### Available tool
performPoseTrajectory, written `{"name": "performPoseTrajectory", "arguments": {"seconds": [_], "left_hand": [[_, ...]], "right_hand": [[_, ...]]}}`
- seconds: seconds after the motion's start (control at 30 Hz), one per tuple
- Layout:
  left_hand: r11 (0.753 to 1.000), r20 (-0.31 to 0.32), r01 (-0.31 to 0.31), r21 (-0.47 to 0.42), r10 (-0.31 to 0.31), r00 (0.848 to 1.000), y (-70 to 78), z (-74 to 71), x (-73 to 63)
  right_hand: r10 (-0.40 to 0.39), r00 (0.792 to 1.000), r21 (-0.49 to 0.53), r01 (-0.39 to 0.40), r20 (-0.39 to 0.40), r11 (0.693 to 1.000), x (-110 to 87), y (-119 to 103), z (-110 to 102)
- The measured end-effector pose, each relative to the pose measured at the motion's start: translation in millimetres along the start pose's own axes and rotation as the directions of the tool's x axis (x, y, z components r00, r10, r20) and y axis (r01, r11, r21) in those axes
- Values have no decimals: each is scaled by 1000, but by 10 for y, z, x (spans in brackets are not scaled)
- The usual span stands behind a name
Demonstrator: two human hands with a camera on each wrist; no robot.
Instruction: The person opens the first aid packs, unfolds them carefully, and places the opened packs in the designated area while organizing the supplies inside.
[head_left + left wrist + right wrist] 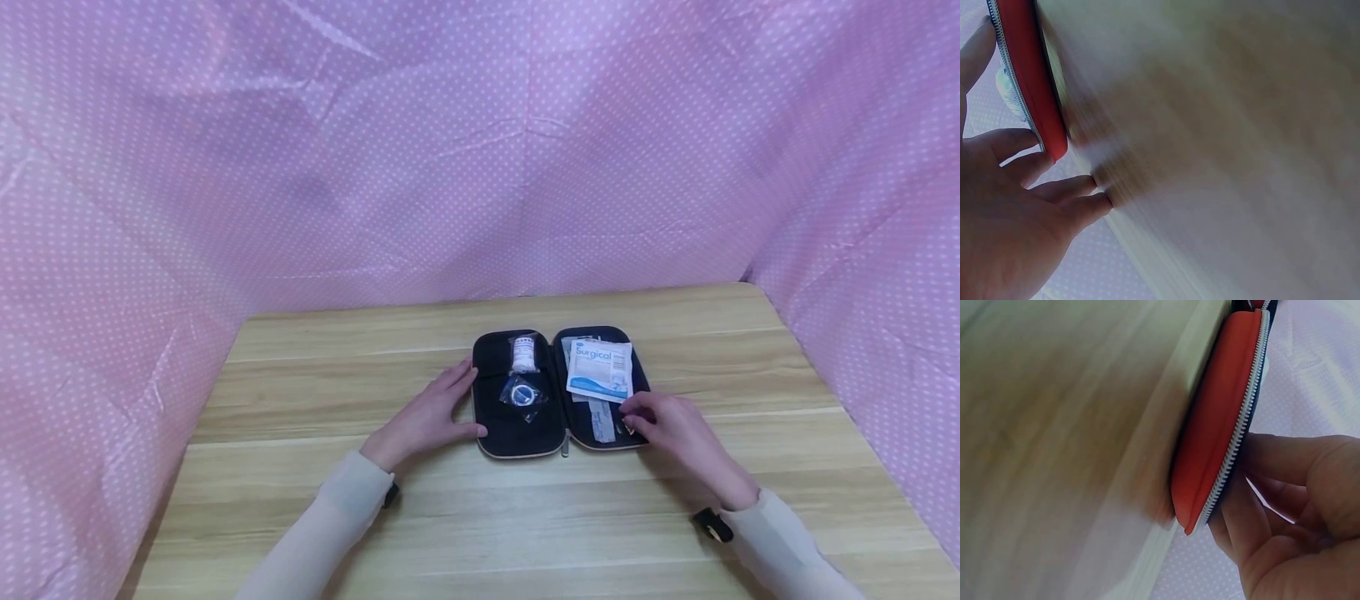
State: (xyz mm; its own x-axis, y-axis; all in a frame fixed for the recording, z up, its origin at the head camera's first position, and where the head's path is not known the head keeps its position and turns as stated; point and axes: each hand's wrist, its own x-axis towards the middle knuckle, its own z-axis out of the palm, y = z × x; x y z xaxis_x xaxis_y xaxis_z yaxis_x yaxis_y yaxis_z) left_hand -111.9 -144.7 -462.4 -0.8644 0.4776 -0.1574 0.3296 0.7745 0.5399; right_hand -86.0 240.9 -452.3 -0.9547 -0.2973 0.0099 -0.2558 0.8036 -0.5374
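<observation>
An unzipped case (513, 437), black inside and red outside, lies spread flat on the table. My left hand (431, 412) rests at its left edge, fingers spread and thumb by the near corner; the left wrist view shows fingertips along the zipper. My right hand (671, 425) reaches over the right edge with bent fingers beside a small light item (628, 430); whether they pinch it I cannot tell. In the right wrist view the fingertips are hidden behind the zippered rim (1235, 444). A white and blue "Surgical" packet (600, 367) lies in the right half.
The left half of the case holds a wrapped white roll (523, 354) and a round white and blue item in clear film (524, 395). A pale strip packet (602, 421) lies below the Surgical packet. Pink dotted cloth (510, 167) hangs around the wooden table (337, 358).
</observation>
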Motion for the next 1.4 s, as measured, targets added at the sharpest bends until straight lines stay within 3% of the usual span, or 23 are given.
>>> {"name": "performPoseTrajectory", "arguments": {"seconds": [0.87,0.97,1.1,1.2,1.4], "left_hand": [[1000,2,1,4,-1,1000,-6,21,16],[1000,2,4,8,-4,1000,-3,21,24],[1000,-8,-1,17,1,1000,26,10,20],[997,-32,-29,78,31,999,72,6,24],[967,-98,-136,214,160,982,180,36,74]], "right_hand": [[15,1000,147,-17,16,989,-30,-36,83],[43,999,135,-45,18,990,-40,-30,66],[69,997,78,-66,-34,995,-40,-62,37],[65,992,58,-59,-108,997,-16,-134,14],[27,983,78,-13,-184,997,102,-357,28]]}}
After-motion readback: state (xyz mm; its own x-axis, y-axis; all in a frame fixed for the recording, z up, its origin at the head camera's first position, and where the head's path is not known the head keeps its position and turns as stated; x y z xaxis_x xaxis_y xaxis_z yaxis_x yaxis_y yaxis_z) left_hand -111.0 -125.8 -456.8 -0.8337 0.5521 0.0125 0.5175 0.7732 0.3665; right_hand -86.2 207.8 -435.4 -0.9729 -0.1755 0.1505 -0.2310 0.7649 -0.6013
